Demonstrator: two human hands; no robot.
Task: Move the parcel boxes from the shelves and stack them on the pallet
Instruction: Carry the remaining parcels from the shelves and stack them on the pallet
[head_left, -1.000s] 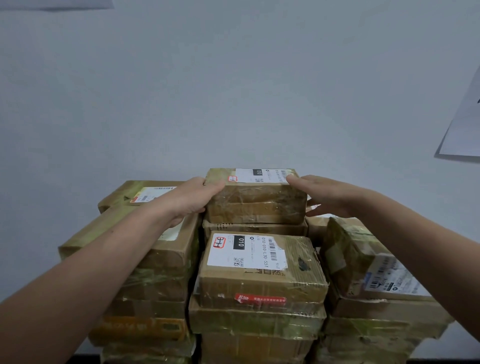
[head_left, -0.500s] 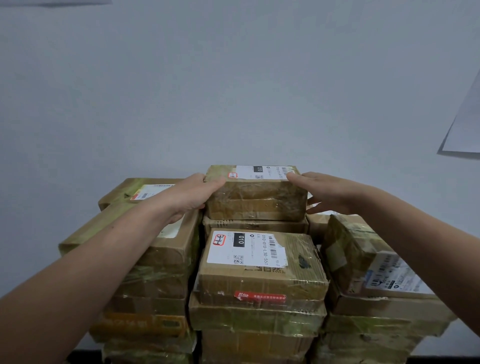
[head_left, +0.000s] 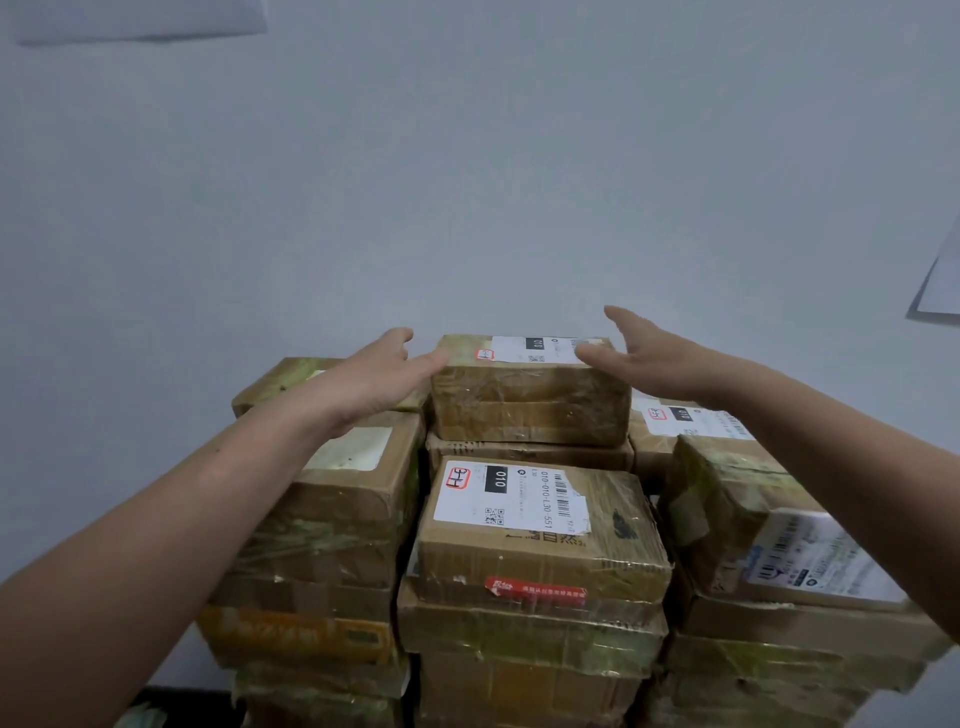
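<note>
Pale grey wall (head_left: 467, 156) fills the upper half of the frame, and the stack of brown, tape-wrapped cardboard parcel boxes (head_left: 337, 519) rises against it in the lower centre. Half a second ago you gripped the small brown taped cardboard box with the white label (head_left: 530, 400) at both ends. Now your left hand (head_left: 374, 376) and right hand (head_left: 654, 358) have let go, fingers straight and spread. The left fingertips lie at the box's upper left corner, perhaps just touching it, and the right hand stands a little off its right end. The box sits flat at the top centre of the stack, on another box. I judge this placement done, so you can turn back to the shelves for the next parcel. The pallet is hidden under the stack.
</note>
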